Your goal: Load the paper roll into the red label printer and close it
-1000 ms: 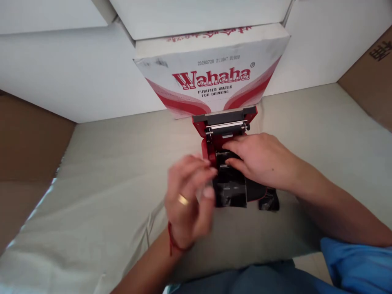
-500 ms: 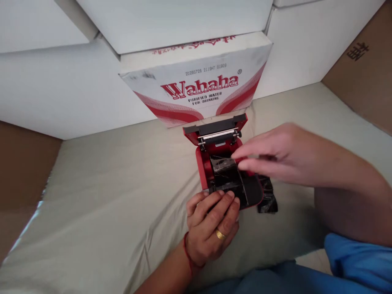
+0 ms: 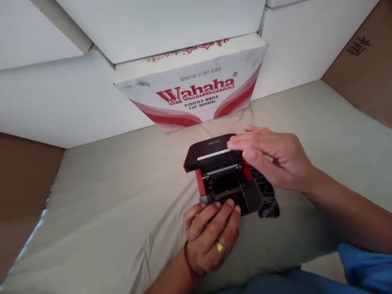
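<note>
Head view, my left hand (image 3: 211,237) nearest, fingers side by side on the near edge of the red-and-black device (image 3: 253,197), clamped or not I cannot tell, beige cloth (image 3: 122,204) beneath, my right hand (image 3: 277,158) touching its tilted lid (image 3: 206,152), thumb apart from fingers, Wahaha carton (image 3: 196,85) behind.

Soft, muted light, edges stretched by a wide lens.
The beige cloth (image 3: 122,196) darkens below the right forearm (image 3: 346,212); glints mark the gold ring (image 3: 220,246) and crumpled black film (image 3: 269,202); the lid's lettering (image 3: 213,142) is soft, the left cardboard panel (image 3: 24,192) shaded.
</note>
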Demonstrator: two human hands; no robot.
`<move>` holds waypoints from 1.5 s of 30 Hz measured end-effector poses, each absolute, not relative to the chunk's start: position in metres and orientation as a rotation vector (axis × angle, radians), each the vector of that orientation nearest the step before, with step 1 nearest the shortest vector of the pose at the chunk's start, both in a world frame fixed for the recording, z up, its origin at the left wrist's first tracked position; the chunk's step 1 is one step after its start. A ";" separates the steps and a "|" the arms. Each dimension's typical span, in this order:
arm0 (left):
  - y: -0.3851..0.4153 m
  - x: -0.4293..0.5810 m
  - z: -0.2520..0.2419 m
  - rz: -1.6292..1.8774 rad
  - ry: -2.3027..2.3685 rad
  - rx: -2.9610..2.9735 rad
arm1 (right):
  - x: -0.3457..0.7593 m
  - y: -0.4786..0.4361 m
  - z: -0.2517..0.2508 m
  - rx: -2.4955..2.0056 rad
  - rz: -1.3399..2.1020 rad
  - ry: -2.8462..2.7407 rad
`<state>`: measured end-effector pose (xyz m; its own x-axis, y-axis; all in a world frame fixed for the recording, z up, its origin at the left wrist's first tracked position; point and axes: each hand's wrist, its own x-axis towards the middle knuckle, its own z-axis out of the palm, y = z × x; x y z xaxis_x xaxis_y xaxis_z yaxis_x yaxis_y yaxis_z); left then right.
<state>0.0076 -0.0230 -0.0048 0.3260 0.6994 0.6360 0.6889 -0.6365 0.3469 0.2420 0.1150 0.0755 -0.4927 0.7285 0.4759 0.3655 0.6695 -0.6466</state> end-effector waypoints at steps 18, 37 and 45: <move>-0.014 0.011 -0.003 1.370 1.277 2.686 | 0.238 0.055 0.039 -0.858 0.230 -2.177; 0.011 -0.008 -0.016 1.354 1.045 1.133 | 0.246 0.044 0.022 -0.538 0.227 -2.123; 0.016 -0.010 -0.025 1.317 1.027 1.087 | 0.244 0.045 0.021 -0.511 0.270 -2.113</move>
